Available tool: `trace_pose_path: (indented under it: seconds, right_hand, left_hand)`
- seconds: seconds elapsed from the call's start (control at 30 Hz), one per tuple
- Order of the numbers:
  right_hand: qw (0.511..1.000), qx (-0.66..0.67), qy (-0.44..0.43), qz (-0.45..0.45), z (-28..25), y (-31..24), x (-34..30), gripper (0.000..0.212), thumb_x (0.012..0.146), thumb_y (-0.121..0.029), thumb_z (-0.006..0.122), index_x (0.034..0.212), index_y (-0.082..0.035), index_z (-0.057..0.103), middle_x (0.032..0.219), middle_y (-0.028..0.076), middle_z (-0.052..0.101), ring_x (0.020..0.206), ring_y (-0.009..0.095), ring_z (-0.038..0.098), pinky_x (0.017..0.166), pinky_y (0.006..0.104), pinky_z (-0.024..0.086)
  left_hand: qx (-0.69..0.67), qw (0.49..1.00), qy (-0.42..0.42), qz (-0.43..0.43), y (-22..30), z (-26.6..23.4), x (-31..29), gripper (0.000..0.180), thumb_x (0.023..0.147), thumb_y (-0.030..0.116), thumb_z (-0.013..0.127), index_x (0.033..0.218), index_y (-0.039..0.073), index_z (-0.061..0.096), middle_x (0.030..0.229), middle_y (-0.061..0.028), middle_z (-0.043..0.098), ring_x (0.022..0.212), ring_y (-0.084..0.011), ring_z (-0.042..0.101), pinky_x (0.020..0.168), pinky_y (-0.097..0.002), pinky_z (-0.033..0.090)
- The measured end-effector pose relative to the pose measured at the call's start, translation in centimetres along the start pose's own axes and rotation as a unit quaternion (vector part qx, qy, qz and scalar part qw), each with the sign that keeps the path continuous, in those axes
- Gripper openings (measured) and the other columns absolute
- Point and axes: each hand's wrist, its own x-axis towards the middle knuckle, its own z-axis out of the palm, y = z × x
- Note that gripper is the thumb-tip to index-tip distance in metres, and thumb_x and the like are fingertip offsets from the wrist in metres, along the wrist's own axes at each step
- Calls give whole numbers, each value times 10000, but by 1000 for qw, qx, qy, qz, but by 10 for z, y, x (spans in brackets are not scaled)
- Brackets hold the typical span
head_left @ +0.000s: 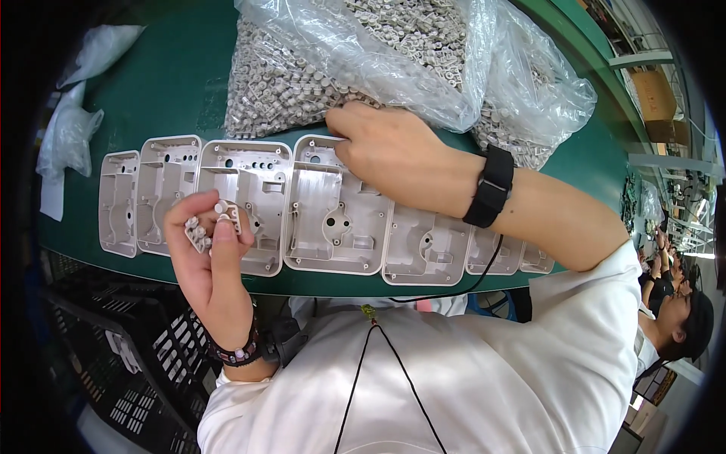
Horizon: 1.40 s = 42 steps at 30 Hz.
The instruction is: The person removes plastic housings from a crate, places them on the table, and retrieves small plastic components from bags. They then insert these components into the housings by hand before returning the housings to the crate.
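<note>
A row of light grey plastic housings lies open side up along the front of the table. My left hand is curled above the third housing from the left, holding several small white plastic button pieces between thumb and fingers. At the upper edge of the fourth housing is my right hand, its fingers bent down and drawn together. The fingertips are partly hidden, so what they pinch cannot be made out. Just beyond that hand lies a clear plastic bag full of similar small pieces.
Another clear bag of pieces adjoins it on the right. Crumpled plastic bags lie at the far left of the green table. A black crate stands below the left edge. A black cord trails from my right wristband. Other people sit far right.
</note>
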Motion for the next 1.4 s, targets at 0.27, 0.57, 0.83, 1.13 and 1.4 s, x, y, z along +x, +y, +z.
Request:
trace_pose_path:
  seconds: [0.27,0.57,0.83,1.13,1.4]
  right_hand:
    - [999,48,22,10,-20,6,-10,137,723,-78,578,829,-8,628,1029,100,549,918,275,569,714,346,490]
    - [952,141,255,-91,-31,-53,-24,158,732,-127,592,883,-82,597,917,64,547,813,223,556,645,332,424]
    - [959,137,239,-67,-22,-62,-7,159,691,-159,613,832,-101,568,840,23,523,762,181,543,635,284,384]
    - [956,115,262,-65,-26,-55,37,132,665,-142,644,767,-91,578,811,28,526,753,205,558,627,317,435]
    - [983,119,135,-28,15,-25,83,93,642,-39,634,706,3,582,879,101,530,825,280,561,684,354,479]
  left_hand:
    - [2,995,-94,27,3,7,-7,151,901,129,539,968,38,440,853,-119,636,626,-83,489,637,-192,380]
    - [-198,946,-152,-208,5,19,-7,120,942,162,444,944,42,452,684,-18,530,500,-31,339,469,-178,252]
    - [-95,979,-100,-148,7,19,-5,69,941,104,414,951,47,451,663,24,431,495,-20,302,454,-180,229]
    - [-131,986,-39,-100,4,-9,1,137,957,148,377,980,40,458,636,38,350,496,-34,267,469,-185,212]
    - [-201,977,65,-27,1,-43,2,256,954,197,345,1032,-11,472,691,21,321,531,-56,278,494,-204,211]
